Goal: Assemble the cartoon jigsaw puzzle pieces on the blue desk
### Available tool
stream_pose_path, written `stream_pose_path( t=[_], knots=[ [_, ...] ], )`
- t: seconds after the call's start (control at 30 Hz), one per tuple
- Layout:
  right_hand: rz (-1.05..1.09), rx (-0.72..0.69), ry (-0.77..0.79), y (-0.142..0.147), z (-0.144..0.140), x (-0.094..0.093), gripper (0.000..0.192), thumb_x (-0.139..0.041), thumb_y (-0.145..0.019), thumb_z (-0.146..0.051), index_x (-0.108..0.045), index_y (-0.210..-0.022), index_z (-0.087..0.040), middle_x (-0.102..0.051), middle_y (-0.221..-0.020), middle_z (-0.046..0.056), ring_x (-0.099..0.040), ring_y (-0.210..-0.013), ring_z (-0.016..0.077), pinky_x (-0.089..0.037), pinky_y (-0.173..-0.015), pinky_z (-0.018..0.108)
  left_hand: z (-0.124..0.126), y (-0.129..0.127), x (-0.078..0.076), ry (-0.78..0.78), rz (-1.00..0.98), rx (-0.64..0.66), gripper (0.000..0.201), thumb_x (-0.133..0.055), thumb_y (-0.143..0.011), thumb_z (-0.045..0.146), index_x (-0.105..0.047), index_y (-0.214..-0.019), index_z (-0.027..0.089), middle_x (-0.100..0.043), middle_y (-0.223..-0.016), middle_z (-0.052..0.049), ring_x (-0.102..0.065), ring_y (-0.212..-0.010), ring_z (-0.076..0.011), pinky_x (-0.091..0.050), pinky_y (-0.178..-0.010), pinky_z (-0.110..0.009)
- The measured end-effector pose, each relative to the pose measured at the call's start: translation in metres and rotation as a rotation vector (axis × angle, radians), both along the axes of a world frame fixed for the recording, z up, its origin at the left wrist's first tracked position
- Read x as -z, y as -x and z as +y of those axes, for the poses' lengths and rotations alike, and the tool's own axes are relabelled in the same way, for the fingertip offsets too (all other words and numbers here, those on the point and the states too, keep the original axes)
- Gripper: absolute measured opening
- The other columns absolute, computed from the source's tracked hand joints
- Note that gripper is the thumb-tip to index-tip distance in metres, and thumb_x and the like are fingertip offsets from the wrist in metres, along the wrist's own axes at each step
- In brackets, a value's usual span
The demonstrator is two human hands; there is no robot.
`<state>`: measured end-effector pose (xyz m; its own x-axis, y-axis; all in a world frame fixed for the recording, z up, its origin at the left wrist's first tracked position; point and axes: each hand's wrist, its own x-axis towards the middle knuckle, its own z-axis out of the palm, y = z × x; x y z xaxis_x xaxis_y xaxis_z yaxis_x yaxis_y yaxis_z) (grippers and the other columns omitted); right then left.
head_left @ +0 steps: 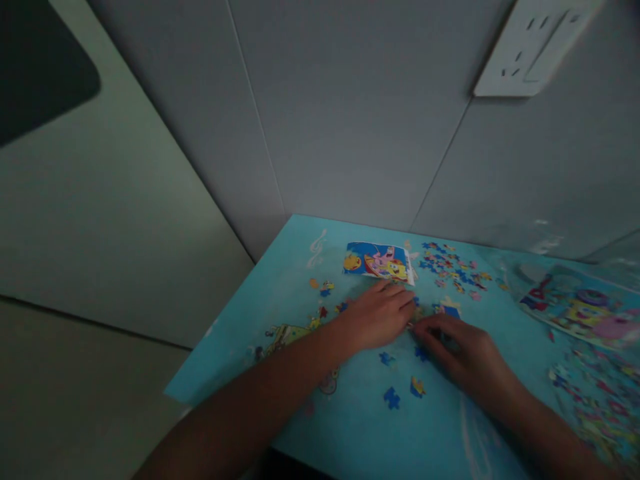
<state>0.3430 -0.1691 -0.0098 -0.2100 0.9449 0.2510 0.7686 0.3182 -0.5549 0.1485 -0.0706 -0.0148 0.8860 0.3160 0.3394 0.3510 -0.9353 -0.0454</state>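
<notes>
My left hand (383, 313) lies palm down on the blue table, fingers stretched out over joined puzzle pieces that it mostly hides. Close beside it, my right hand (463, 343) has thumb and forefinger pinched together at a small puzzle piece (411, 325), largely covered by the fingertips. A patch of blue and yellow puzzle pieces (450, 309) shows just behind the right hand. Nearer the front lie loose pieces: a blue one (392, 398), another blue one (387, 359) and a yellow-and-blue one (417, 387). Beyond my left hand rests a cartoon picture card (377, 261).
A heap of pieces (453, 267) lies at the back, and a larger spread (600, 393) at the right. A clear plastic bag with a printed cartoon (585, 307) is at the right. Behind the table (240, 340) rises a grey wall (350, 120) with a socket (535, 47).
</notes>
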Motion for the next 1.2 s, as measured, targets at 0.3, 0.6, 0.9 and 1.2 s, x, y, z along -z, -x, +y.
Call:
stream_pose_path(
  t=[0.3, 0.6, 0.9, 1.2],
  knots=[
    [-0.019, 0.023, -0.115, 0.015, -0.007, 0.004, 0.015, -0.056, -0.100, -0.033, -0.069, -0.107, -0.029, -0.075, -0.101, 0.005, -0.073, -0.089, 0.0240, -0.060, -0.082, 0.039, 0.039, 0.067, -0.040, -0.145, -0.045, -0.200, 0.027, -0.046, -0.104, 0.019, -0.063, -0.125, 0.015, -0.066, -0.120, -0.010, -0.058, -0.114, -0.0245, -0.042, -0.100, -0.042],
    [-0.011, 0.098, -0.053, 0.013, -0.003, 0.014, 0.018, -0.057, -0.099, -0.039, -0.070, -0.108, -0.029, -0.076, -0.103, 0.005, -0.074, -0.087, 0.0265, -0.060, -0.081, 0.045, 0.078, 0.151, -0.034, -0.132, -0.016, -0.596, 0.022, -0.051, -0.101, 0.026, -0.071, -0.106, 0.017, -0.069, -0.093, -0.008, -0.061, -0.096, -0.0263, -0.044, -0.083, -0.040],
    [0.006, 0.061, -0.029, 0.016, -0.005, 0.013, 0.019, -0.059, -0.098, -0.036, -0.073, -0.110, -0.031, -0.076, -0.107, 0.004, -0.074, -0.094, 0.0267, -0.061, -0.085, 0.045, 0.069, 0.138, -0.036, -0.145, -0.039, -0.579, 0.027, -0.045, -0.103, 0.025, -0.070, -0.098, 0.017, -0.070, -0.090, -0.009, -0.062, -0.093, -0.0251, -0.043, -0.082, -0.039],
    [0.039, -0.087, -0.029, 0.028, -0.007, 0.009, 0.021, -0.057, -0.100, -0.031, -0.075, -0.111, -0.030, -0.077, -0.104, 0.005, -0.072, -0.095, 0.0238, -0.061, -0.085, 0.041, 0.066, 0.130, -0.034, -0.119, -0.113, -0.591, 0.025, -0.047, -0.102, 0.026, -0.070, -0.097, 0.017, -0.068, -0.084, -0.007, -0.061, -0.085, -0.0230, -0.043, -0.079, -0.037]
  ],
)
